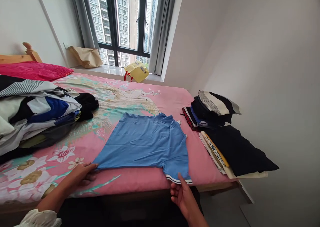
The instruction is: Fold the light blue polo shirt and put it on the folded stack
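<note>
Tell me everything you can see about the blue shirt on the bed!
The blue shirt is plain mid-blue, soft-looking knit fabric, spread flat and smooth on the pink flowered bedsheet. One short sleeve, edged with a dark-and-white striped cuff, hangs over the bed's front edge. The left hand presses its near left corner; the right hand touches the cuff with its fingers.

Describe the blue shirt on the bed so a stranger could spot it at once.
On the pink floral bed, between the unfolded heap and the folded stacks, lies the blue shirt. It is the only garment spread flat, with both hands at its near edge.
</note>
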Motion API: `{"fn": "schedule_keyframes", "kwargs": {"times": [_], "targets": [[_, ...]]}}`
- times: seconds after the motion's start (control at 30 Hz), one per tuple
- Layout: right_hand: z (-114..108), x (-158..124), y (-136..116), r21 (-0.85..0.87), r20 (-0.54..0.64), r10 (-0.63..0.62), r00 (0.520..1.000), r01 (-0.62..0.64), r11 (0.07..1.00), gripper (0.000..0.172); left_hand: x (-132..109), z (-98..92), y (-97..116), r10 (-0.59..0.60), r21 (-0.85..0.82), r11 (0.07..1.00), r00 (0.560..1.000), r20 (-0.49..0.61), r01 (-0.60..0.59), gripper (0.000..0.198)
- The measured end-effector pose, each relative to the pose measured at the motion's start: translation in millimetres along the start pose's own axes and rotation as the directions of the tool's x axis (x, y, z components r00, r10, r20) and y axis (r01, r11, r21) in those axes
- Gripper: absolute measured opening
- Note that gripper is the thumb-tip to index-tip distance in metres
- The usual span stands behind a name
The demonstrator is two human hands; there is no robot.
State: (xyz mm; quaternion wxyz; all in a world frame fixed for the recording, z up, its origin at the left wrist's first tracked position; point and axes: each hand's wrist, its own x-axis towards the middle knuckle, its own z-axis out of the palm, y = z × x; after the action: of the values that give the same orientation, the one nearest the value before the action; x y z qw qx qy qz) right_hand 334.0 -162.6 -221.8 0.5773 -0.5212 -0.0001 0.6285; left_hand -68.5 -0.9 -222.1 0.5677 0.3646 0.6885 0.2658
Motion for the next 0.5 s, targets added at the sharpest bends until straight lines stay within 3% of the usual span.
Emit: {"fn": "schedule_keyframes", "kwargs": {"times": [0.2, 0.27, 0.33, 0.43, 0.5], "targets": [[4, 23, 25, -0.327, 0.025, -0.065, 0.998, 0.069, 0.943, 0.046, -10, 8.0, 11, -0.003, 0.11, 0.994, 1.0, 0.01, 0.002, 0.051], [-1, 27, 36, -0.389, 0.025, -0.113, 0.993, 0.114, 0.914, 0.048, -9, 6.3, 8, 0.022, 0.161, 0.987, 0.999, 0.031, -0.027, 0.048], [-14, 26, 43, -0.487, 0.018, -0.084, 0.996, 0.082, 0.869, 0.049, -8, 0.7, 0, 0.042, 0.279, 0.959, 0.997, 0.058, -0.057, 0.045], [-41, 18, 37, -0.759, 0.088, 0.078, 0.993, 0.016, 0.651, 0.049, -13, -10.1, -8, 0.166, 0.587, 0.793, 0.985, 0.048, -0.163, 0.043], [-53, 12, 17, -0.86, 0.179, 0.142, 0.974, 0.085, 0.503, 0.05, -19, -13.0, -5, 0.342, 0.748, 0.63, 0.94, -0.025, -0.209, 0.043]]}}
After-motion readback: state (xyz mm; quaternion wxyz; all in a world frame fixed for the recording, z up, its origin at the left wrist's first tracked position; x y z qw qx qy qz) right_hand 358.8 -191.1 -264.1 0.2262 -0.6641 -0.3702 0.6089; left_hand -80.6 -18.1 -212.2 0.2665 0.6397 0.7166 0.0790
